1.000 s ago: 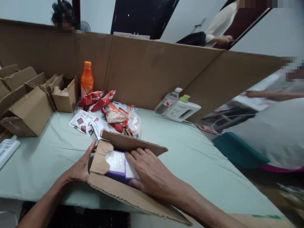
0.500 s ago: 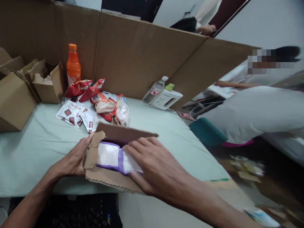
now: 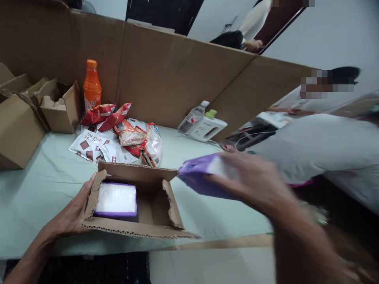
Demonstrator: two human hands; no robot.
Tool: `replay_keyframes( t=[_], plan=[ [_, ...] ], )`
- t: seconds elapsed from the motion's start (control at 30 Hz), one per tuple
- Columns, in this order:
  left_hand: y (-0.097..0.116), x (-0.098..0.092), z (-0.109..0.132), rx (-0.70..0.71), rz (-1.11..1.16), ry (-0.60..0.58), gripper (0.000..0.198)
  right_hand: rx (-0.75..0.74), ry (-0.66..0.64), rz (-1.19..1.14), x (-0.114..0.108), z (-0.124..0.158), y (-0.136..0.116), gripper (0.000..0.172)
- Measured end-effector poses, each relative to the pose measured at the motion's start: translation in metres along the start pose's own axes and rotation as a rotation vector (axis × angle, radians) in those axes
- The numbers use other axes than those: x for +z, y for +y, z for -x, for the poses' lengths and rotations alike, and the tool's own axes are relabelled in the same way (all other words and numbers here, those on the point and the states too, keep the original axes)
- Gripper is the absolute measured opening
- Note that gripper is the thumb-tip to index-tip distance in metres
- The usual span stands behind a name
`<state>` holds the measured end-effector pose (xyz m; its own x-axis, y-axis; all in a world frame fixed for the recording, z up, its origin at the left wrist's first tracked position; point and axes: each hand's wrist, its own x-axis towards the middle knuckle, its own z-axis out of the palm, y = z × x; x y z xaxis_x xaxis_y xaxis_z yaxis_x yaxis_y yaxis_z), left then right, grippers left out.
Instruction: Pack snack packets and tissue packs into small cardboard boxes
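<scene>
Purple-and-white pack (image 3: 204, 179) hangs in the air over the table's right half, just right of the open box. The largest thing below it is the table (image 3: 38, 209), under a pale green cover, with a tall cardboard panel (image 3: 166, 71) along its far edge. Folded-open cartons (image 3: 20, 134) crowd the far left. The open box (image 3: 142, 229) sits at the near edge, flaps up, and a second pack (image 3: 117, 199) fills its left half. At the far right a white jug (image 3: 204, 130) stands beside a clear bottle (image 3: 191, 118); at the far left an orange bottle (image 3: 92, 88) stands behind a heap of snack bags (image 3: 130, 134).

The right hand (image 3: 254, 181) has its thumb on the near side and its fingers over the top, closed on the right end of the pack. The left hand (image 3: 72, 213) lies against the box's left end; the box hides some of its fingers, so I cannot tell how far they bend.

The held pack should be light and soft, its film wrap rather slippery. A broad, gentle squeeze across the middle of its sides would suit it, since pinching one end may crease it or let it droop.
</scene>
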<state>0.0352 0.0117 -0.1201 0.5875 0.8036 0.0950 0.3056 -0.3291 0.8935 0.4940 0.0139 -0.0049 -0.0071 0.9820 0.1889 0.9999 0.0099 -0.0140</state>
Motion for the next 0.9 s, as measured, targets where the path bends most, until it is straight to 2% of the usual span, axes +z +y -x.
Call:
replay_keyframes(
  t=[0.03, 0.07, 0.1, 0.13, 0.17, 0.23, 0.27, 0.33, 0.37, 0.43, 0.5, 0.57, 0.63, 0.7, 0.77, 0.83, 0.9],
  plan=[
    [0.000, 0.001, -0.001, -0.003, 0.002, 0.006, 0.118, 0.007, -0.162, 0.098, 0.019, -0.012, -0.010, 0.030],
    [0.000, 0.001, -0.002, -0.003, 0.002, 0.016, 0.120, 0.004, -0.224, 0.105, 0.036, -0.022, -0.018, 0.028],
    [0.000, 0.003, -0.002, -0.002, -0.002, 0.025, 0.121, 0.009, -0.262, 0.122, 0.049, -0.028, -0.024, 0.033],
    [0.001, 0.004, -0.003, -0.003, -0.005, 0.033, 0.122, 0.007, -0.241, 0.109, 0.057, -0.030, -0.028, 0.041],
    [0.002, 0.004, -0.003, -0.006, -0.006, 0.042, 0.122, 0.001, -0.161, 0.071, 0.057, -0.028, -0.030, 0.050],
    [0.006, 0.005, -0.004, -0.009, -0.006, 0.049, 0.122, -0.036, 0.072, -0.062, 0.040, -0.013, -0.033, 0.058],
    [0.008, 0.005, -0.004, -0.007, -0.004, 0.050, 0.122, -0.085, 0.180, -0.161, 0.025, -0.003, -0.038, 0.056],
    [0.009, 0.004, -0.003, -0.011, -0.003, 0.048, 0.123, -0.241, 0.249, -0.376, -0.006, 0.016, -0.062, 0.038],
    [0.009, 0.004, -0.003, -0.022, -0.006, 0.046, 0.122, -0.380, 0.131, -0.444, -0.018, 0.022, -0.082, 0.033],
    [0.003, 0.004, -0.002, -0.042, -0.030, 0.059, 0.117, -0.599, -0.201, -0.441, -0.025, 0.023, -0.130, 0.039],
    [-0.010, 0.005, -0.002, -0.034, -0.063, 0.098, 0.110, -0.650, -0.419, -0.302, -0.014, 0.010, -0.174, 0.054],
    [-0.023, 0.006, -0.002, -0.005, -0.081, 0.146, 0.106, -0.683, -0.525, -0.249, 0.002, -0.006, -0.197, 0.061],
    [-0.031, 0.008, 0.000, -0.009, -0.078, 0.178, 0.102, -0.709, -0.520, -0.284, 0.007, -0.011, -0.197, 0.057],
    [-0.030, 0.011, 0.003, -0.051, -0.058, 0.192, 0.099, -0.698, -0.416, -0.404, -0.004, -0.001, -0.178, 0.056],
    [-0.020, 0.014, 0.007, -0.115, -0.036, 0.213, 0.102, -0.576, -0.198, -0.538, -0.026, 0.013, -0.146, 0.057],
    [-0.009, 0.018, 0.009, -0.157, -0.014, 0.249, 0.105, -0.333, 0.175, -0.594, -0.046, 0.018, -0.106, 0.055],
    [-0.003, 0.021, 0.009, -0.172, 0.005, 0.287, 0.100, -0.071, 0.564, -0.544, -0.053, 0.010, -0.065, 0.062]
  ],
)
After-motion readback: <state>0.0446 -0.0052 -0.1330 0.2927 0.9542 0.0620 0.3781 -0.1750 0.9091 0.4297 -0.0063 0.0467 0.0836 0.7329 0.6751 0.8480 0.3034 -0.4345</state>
